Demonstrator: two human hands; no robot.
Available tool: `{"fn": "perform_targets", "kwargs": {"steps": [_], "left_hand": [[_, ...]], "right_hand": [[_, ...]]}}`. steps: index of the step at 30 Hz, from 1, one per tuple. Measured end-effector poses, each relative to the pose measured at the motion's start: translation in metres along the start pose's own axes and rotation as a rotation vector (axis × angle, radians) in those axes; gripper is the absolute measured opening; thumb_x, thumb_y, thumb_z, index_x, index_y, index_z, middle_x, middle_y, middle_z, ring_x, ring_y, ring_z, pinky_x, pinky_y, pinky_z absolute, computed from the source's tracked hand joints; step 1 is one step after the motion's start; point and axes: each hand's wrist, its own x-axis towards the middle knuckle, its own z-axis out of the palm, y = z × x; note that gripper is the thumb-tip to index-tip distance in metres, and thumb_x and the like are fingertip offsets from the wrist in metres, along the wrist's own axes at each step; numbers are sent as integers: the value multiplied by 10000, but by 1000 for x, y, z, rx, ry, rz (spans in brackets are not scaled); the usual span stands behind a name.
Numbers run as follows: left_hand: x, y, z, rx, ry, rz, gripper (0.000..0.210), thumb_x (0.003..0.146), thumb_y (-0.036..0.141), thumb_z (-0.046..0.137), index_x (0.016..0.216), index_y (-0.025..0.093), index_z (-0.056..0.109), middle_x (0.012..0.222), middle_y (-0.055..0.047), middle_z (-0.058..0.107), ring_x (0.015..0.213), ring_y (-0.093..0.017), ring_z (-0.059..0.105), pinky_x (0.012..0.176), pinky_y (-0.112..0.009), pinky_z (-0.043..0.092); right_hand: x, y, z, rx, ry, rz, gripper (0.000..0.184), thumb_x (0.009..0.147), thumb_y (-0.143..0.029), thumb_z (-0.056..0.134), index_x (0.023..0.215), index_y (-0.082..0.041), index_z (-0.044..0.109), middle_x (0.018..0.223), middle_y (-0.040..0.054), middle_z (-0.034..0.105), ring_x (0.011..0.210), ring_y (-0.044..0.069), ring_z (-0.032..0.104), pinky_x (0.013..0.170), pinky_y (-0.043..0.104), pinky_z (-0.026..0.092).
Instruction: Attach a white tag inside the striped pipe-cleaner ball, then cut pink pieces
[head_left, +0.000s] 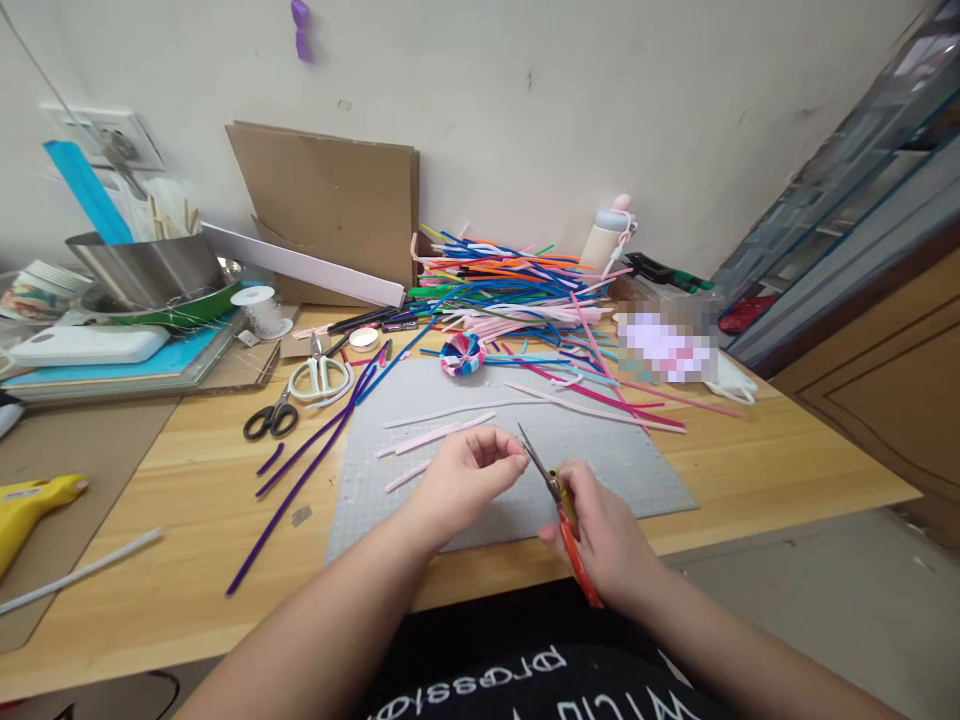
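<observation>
My right hand [604,535] is wrapped around the handles of a pair of red-handled scissors [551,482]. The blades point up and to the left, close to the fingertips of my left hand [472,470]. Those left fingers are closed in a pinch; whatever they hold is too small to make out. Both hands are above a grey cutting mat [487,530]. Several pale pink pipe cleaners [442,435] lie on the mat beside my left hand. Just beyond the mat's back edge sits a small round multicoloured piece [463,355].
A heap of coloured pipe cleaners [517,280] spreads along the wall. Purple pipe cleaners [300,500], black-handled scissors [271,418] and white-handled scissors [321,378] lie left of the mat. Further left are a yellow glue gun [34,510] and a metal pot [150,270]. Cardboard [330,210] leans behind.
</observation>
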Motion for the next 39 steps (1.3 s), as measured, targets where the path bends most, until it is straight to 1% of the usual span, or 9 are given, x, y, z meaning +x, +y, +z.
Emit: {"fn": "perform_targets", "kwargs": {"steps": [2,6,10,16,20,27,34,37,39], "left_hand": [[0,0,0,-15,1,8,129,673,251,644,688,148,568,626,30,523,570,-83,444,581,-221,356],[1,-1,0,-25,14,25,100,665,221,638,683,152,567,639,31,542,592,-90,469,610,-227,374],[1,-2,0,-17,13,48,75,675,196,619,694,150,564,673,23,559,636,-97,495,644,-230,391],[2,-5,-1,9,18,59,57,700,190,597,708,152,555,680,22,563,638,-99,499,645,-233,389],[3,-6,-1,25,25,64,57,708,193,590,711,153,548,676,20,561,646,-107,508,654,-241,389],[2,-5,-1,51,34,56,51,703,191,578,704,153,544,671,21,543,637,-103,492,641,-239,380],[3,-5,3,112,39,37,117,725,250,599,693,151,544,649,28,519,584,-84,453,582,-216,366],[-3,5,-1,188,53,69,108,741,256,584,708,161,544,637,29,520,571,-88,458,555,-214,360],[-11,20,-11,358,118,140,83,751,244,572,717,170,557,632,25,528,572,-98,468,543,-218,356]], "right_hand": [[1,-3,-1,-67,25,-1,288,799,-417,511,893,-204,340,747,25,508,629,196,494,575,310,374],[2,-8,-1,-163,76,32,332,795,-473,524,886,-203,354,748,39,530,621,208,514,559,311,379],[3,-10,-3,-215,100,37,360,795,-514,521,895,-203,369,753,42,543,616,211,530,552,309,384],[4,-11,-3,-247,124,25,324,800,-499,515,855,-213,374,724,24,531,596,198,522,529,289,371],[3,-13,-2,-239,117,41,264,817,-452,496,811,-220,372,707,13,521,572,180,503,519,274,362],[3,-12,0,-190,124,58,330,827,-527,479,754,-228,360,683,6,506,552,171,476,500,267,352],[1,-4,9,27,123,58,342,833,-508,508,712,-230,350,611,-37,456,533,142,446,506,247,357],[8,4,3,99,171,128,319,831,-491,511,718,-229,368,575,-57,416,510,129,424,486,230,351],[17,14,-8,34,209,206,325,810,-496,532,707,-229,379,546,-62,408,499,131,418,473,228,335]]}}
